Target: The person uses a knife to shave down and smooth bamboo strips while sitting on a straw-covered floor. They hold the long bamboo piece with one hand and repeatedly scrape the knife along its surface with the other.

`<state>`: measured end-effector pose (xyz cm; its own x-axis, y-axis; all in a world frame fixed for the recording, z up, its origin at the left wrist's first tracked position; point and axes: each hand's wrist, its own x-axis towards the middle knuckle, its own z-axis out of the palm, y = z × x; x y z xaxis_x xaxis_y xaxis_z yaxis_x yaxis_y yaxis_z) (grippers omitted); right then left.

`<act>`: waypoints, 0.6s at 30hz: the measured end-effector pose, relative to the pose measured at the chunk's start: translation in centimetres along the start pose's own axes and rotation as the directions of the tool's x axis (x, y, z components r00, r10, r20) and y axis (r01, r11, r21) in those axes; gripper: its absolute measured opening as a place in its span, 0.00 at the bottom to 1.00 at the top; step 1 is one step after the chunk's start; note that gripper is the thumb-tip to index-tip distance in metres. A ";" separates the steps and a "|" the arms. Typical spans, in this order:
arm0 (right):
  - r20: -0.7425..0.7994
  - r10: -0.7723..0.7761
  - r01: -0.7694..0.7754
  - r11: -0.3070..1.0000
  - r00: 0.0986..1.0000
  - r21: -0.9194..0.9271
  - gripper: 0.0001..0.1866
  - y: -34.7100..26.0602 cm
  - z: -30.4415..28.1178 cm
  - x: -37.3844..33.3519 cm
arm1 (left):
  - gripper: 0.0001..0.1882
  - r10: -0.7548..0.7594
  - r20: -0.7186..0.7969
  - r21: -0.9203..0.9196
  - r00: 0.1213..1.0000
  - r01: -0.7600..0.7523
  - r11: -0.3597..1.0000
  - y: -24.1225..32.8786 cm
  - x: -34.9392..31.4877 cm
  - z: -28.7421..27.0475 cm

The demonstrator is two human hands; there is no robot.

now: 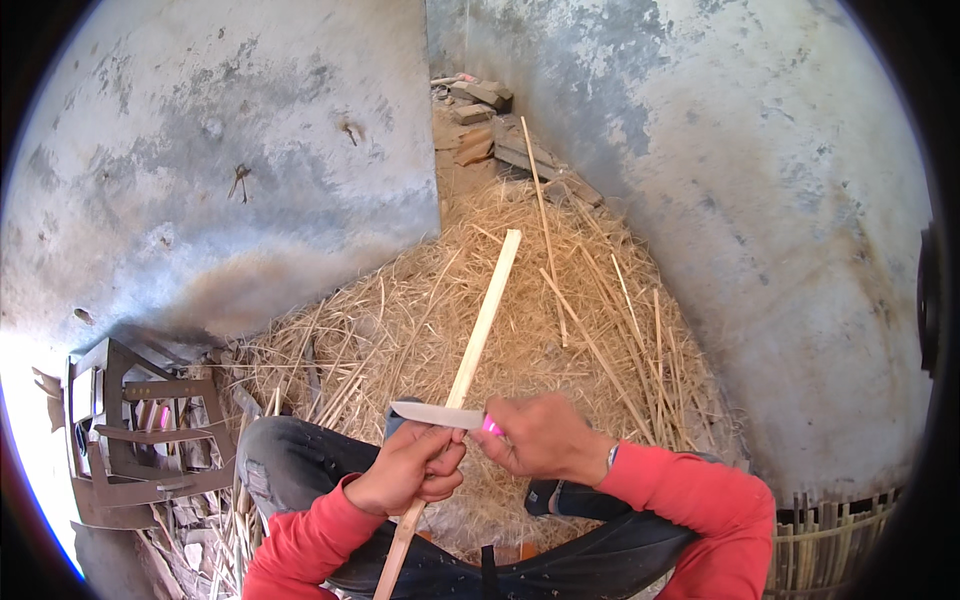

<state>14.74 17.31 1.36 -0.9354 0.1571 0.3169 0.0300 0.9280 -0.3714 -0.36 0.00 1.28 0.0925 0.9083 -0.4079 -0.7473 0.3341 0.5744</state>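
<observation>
A long, pale split strip of wood or bamboo (484, 320) slants from near my lap up and away to the right. My left hand (415, 467) is closed around its lower part. In my right hand (545, 437) is a knife (437, 413) with a pink handle, gripped in a fist. Its broad blade points left and lies across the strip, just above my left fingers. The blade's edge contact with the strip cannot be made out. Both forearms, in red sleeves, rest near my bent knees.
Shavings (400, 300) cover the floor ahead, with several thin strips (600, 350) lying on the right. A dark wooden frame (150, 430) stands at the left. Bricks (480, 95) lie at the far corner between grey walls (740, 200). A slatted basket (830, 545) sits lower right.
</observation>
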 end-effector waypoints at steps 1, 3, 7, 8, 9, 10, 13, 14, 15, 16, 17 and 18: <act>-0.028 -0.027 0.026 0.998 0.999 -0.052 0.21 1.1 -0.2 0.2 | 0.14 -0.013 0.011 -0.015 1.000 0.013 1.000 0.0 0.0 -0.2; -0.051 -0.029 0.024 0.995 0.998 -0.101 0.22 1.5 0.1 0.3 | 0.14 -0.010 -0.036 0.026 0.999 0.011 1.000 0.2 0.3 0.1; -0.006 0.034 -0.035 0.995 0.999 -0.090 0.22 0.3 0.1 0.4 | 0.14 -0.031 -0.057 -0.004 0.998 0.031 1.000 0.5 0.4 0.3; 0.009 0.044 -0.043 0.996 0.999 -0.077 0.22 0.1 0.1 0.3 | 0.14 -0.036 -0.043 0.008 0.998 0.037 0.999 0.2 0.3 0.0; -0.011 0.024 -0.024 0.997 1.000 -0.073 0.22 0.4 0.4 0.2 | 0.13 -0.042 -0.029 0.021 0.999 0.042 0.999 -0.2 0.3 -0.6; -0.031 0.002 -0.004 0.998 1.000 -0.063 0.23 1.0 1.1 0.1 | 0.13 -0.048 -0.021 0.033 0.999 0.049 0.998 -0.3 0.3 -0.6; -0.055 -0.017 0.011 0.994 0.998 -0.104 0.21 2.9 0.7 0.1 | 0.13 -0.061 -0.041 -0.037 0.997 0.059 0.998 0.4 0.3 0.3; -0.053 -0.017 0.010 0.992 0.998 -0.129 0.20 3.5 0.3 0.3 | 0.13 -0.062 -0.049 -0.046 0.997 0.060 0.997 0.6 0.4 0.3; -0.067 -0.004 -0.003 0.993 0.998 -0.118 0.19 3.3 0.2 0.6 | 0.13 -0.064 -0.057 -0.055 0.996 0.060 0.997 0.8 0.4 0.3; -0.038 0.008 -0.012 0.993 0.999 -0.115 0.19 2.6 0.1 0.4 | 0.13 -0.062 -0.051 -0.063 0.997 0.058 0.996 0.9 0.6 0.3; -0.017 0.017 -0.019 0.994 1.000 -0.111 0.18 1.6 0.4 0.3 | 0.13 -0.074 -0.047 -0.096 0.996 0.069 0.993 0.9 0.5 0.1; 0.003 0.026 -0.025 0.994 1.000 -0.108 0.18 1.1 0.4 0.3 | 0.13 -0.095 -0.036 -0.096 0.995 0.091 0.991 0.7 0.4 0.1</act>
<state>14.38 18.21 0.65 -0.9355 0.1799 0.3042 0.0915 0.9547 -0.2833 -0.82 0.64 1.59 0.1395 0.8629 -0.4858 -0.7955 0.3898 0.4639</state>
